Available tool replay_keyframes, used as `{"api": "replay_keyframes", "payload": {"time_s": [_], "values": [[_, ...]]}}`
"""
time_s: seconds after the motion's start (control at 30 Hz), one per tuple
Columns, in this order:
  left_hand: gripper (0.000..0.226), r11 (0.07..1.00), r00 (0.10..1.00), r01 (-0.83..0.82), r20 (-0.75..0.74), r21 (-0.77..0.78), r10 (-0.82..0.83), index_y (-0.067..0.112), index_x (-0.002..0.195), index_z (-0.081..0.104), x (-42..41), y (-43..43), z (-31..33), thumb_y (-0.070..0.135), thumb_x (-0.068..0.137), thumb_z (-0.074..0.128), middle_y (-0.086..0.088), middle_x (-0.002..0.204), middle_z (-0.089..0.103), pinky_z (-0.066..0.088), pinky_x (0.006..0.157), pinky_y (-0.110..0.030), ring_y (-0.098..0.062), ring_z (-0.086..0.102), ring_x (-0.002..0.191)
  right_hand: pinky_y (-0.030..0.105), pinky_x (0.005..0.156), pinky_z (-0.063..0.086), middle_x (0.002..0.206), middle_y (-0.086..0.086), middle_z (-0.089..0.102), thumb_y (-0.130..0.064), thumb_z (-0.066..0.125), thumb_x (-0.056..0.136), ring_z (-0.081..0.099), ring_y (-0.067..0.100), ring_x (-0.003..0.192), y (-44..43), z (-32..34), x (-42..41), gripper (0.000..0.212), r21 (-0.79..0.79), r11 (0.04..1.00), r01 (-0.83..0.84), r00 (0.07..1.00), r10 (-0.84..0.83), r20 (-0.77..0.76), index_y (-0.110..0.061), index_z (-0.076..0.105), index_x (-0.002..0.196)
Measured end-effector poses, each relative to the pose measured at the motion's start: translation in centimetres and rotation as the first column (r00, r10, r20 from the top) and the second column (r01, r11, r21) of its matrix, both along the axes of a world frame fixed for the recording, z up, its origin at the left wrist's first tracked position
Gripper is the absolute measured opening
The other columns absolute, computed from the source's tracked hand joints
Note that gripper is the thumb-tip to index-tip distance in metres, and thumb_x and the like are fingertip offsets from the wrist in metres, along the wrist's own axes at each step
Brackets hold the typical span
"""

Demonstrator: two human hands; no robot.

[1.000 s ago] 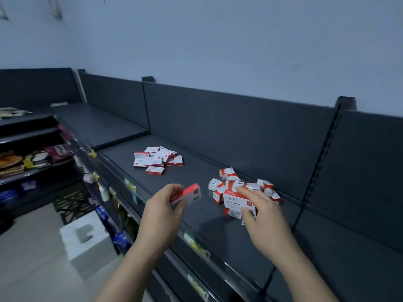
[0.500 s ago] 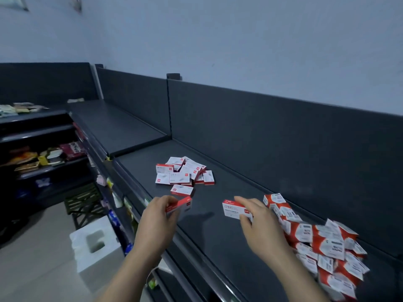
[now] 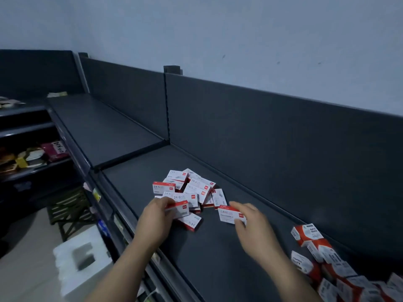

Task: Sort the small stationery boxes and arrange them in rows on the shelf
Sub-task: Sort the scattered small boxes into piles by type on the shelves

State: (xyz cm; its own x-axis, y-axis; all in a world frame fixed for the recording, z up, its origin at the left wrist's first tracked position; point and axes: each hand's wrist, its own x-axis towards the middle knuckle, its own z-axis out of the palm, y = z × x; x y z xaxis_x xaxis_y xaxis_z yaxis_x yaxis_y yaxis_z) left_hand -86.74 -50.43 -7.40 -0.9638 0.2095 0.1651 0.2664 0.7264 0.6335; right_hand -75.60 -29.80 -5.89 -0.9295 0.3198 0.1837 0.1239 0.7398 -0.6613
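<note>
The shelf (image 3: 218,247) carries no finished row; sorting is under way and arranging has not begun, as far as the view shows. At centre-left lies a loose heap of flat boxes (image 3: 189,189), overlapping at mixed angles. The left hand (image 3: 156,221) grips one flat red-and-white box (image 3: 180,211) at the near edge of that heap. Just to the right, the right hand (image 3: 254,226) pinches a second flat box (image 3: 230,215) above bare shelf, close beside the heap. At far right, well apart, a second heap of chunkier boxes (image 3: 322,256) lies tumbled and unsorted. Both heaps remain to be aligned into rows.
</note>
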Motion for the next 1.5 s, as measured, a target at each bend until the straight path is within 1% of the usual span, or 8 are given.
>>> {"api": "replay_keyframes", "payload": {"time_s": [0.43,0.67,0.77,0.83,0.97,1.13,1.23,1.5], "values": [[0.033,0.971,0.963,0.201,-0.157,-0.133,-0.22,0.029,0.122,0.061,-6.1,0.1,-0.7,0.026,0.09,0.058,0.008,0.116,0.049,0.042,0.072,-0.024,-0.012,0.048,0.104,0.008,0.084,0.035,0.122,-0.003,0.052,-0.01,0.051,0.091,0.054,0.009,0.108,-4.1,-3.9,-6.0,0.038,-0.049,0.971,0.235,0.97,-0.231,0.07,-0.016,0.058,0.128],[0.035,0.942,0.903,0.261,-0.292,-0.212,-0.316,0.018,0.107,0.069,-6.8,-0.1,-1.0,0.02,0.074,0.076,-0.006,0.106,0.061,0.047,0.072,-0.036,-0.028,0.056,0.092,0.032,0.079,0.045,0.099,0.0,0.047,-0.018,0.066,0.078,0.045,0.021,0.089,-5.2,-4.8,-6.1,0.033,0.258,0.878,0.403,0.914,-0.399,-0.07,-0.018,0.066,0.111],[0.035,0.93,0.855,0.318,-0.367,-0.185,-0.366,0.016,0.106,0.069,-6.2,0.1,-0.4,0.024,0.073,0.078,-0.006,0.106,0.064,0.05,0.077,-0.038,-0.028,0.06,0.092,0.036,0.089,0.044,0.111,0.002,0.054,-0.021,0.064,0.082,0.051,0.024,0.1,-5.8,-3.8,-4.8,0.042,0.326,0.847,0.421,0.906,-0.411,-0.102,-0.019,0.059,0.124],[0.032,0.906,0.807,0.387,-0.412,-0.172,-0.423,0.014,0.106,0.069,-5.4,0.7,0.1,0.023,0.076,0.074,-0.006,0.105,0.065,0.05,0.078,-0.04,-0.029,0.061,0.092,0.036,0.096,0.042,0.119,0.003,0.057,-0.023,0.066,0.083,0.054,0.024,0.109,-6.0,-2.7,-3.3,0.045,0.377,0.82,0.431,0.9,-0.422,-0.11,-0.014,0.058,0.126],[0.034,0.844,0.729,0.504,-0.433,-0.182,-0.529,0.016,0.105,0.07,-2.8,2.5,1.7,0.033,0.078,0.058,-0.001,0.105,0.067,0.05,0.079,-0.038,-0.026,0.061,0.092,0.037,0.087,0.05,0.107,0.004,0.068,-0.022,0.084,0.066,0.066,0.022,0.097,-6.2,-0.9,0.5,0.05,0.453,0.723,0.523,0.847,-0.502,-0.175,-0.009,0.067,0.11],[0.041,0.776,0.666,0.612,-0.428,-0.153,-0.61,0.018,0.105,0.069,1.4,4.6,3.3,0.041,0.081,0.045,0.002,0.107,0.067,0.05,0.084,-0.04,-0.026,0.062,0.097,0.037,0.094,0.045,0.111,0.008,0.068,-0.02,0.08,0.072,0.065,0.025,0.102,-5.5,1.2,6.3,0.046,0.479,0.63,0.612,0.779,-0.585,-0.225,-0.005,0.066,0.113],[0.038,0.723,0.608,0.673,-0.44,-0.156,-0.661,0.017,0.108,0.068,4.5,6.0,3.9,0.039,0.081,0.052,0.002,0.107,0.067,0.049,0.084,-0.039,-0.024,0.062,0.096,0.034,0.1,0.042,0.12,0.004,0.063,-0.022,0.071,0.081,0.058,0.022,0.112,-5.3,2.2,10.3,0.046,0.427,0.626,0.652,0.747,-0.624,-0.227,-0.009,0.06,0.123],[0.031,0.561,0.462,0.819,-0.442,-0.121,-0.769,0.022,0.106,0.068,16.9,10.5,5.1,0.034,0.078,0.063,0.007,0.104,0.067,0.046,0.08,-0.035,-0.02,0.062,0.09,0.036,0.1,0.044,0.116,0.001,0.065,-0.028,0.063,0.08,0.059,0.018,0.106,-3.9,3.0,24.5,0.041,0.465,0.452,0.761,0.611,-0.741,-0.28,-0.011,0.063,0.118]]}}
